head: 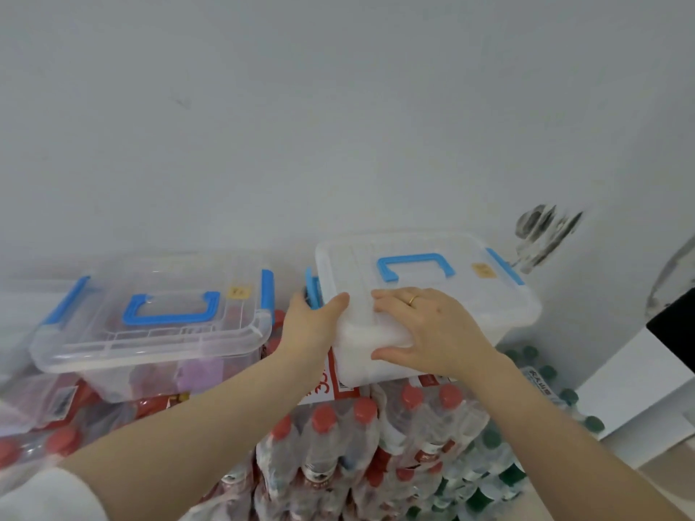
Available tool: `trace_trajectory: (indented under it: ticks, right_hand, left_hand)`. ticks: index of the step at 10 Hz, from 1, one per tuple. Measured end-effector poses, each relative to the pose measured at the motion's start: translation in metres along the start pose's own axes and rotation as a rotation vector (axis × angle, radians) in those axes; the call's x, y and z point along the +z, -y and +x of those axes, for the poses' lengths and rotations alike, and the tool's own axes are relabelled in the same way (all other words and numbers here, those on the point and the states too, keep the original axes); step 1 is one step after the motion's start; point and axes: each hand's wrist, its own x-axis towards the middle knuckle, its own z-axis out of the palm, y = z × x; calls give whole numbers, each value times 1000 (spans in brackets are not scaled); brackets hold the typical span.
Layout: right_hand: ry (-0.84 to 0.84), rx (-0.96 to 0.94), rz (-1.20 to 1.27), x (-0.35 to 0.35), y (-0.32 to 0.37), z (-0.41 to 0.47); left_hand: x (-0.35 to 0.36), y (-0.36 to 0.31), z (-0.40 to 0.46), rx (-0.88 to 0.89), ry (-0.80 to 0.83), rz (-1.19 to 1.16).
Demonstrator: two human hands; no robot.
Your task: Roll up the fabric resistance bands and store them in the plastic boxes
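- Right of centre in the frame, a frosted white plastic box point(451, 295) with a blue carry handle point(415, 265) folded flat on its lid sits on top of shrink-wrapped packs of red-capped water bottles point(338, 438).
- The left hand point(310, 325) grips the box's near left corner: thumb on the lid edge, fingers wrapped round the side by the blue side latch point(312, 291).
- The right hand point(428, 329) holds the front edge of the same box, fingers spread flat on the lid, thumb curled under against the front wall; a gold ring point(413, 299) is on one finger.
- Left of centre, a second, clear plastic box point(150, 325) with a blue handle and latches stands closed on the bottle packs; pink and purple rolled fabric bands point(195, 374) show through its wall.
- Each lid carries a small yellow sticker.
- Green-capped bottles point(541, 374) stand at lower right, against a pale wall point(338, 107).
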Motion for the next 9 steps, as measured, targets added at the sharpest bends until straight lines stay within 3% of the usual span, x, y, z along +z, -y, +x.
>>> trace_trajectory:
  ticks: [2,6,8,9]
  right_hand:
    - [-65,-24,-48,3,0,5]
    - [-108,-101,-69,12,4,17]
    - [103,-9,50,-1,8,26]
    - [115,53,67,-14,14,30]
  left_hand:
    - [3,-8,10,216,-12,291]
    - [0,-13,26,313,27,584]
    - [-18,-26,20,364,168,750]
    - [-35,-47,10,506,147,736]
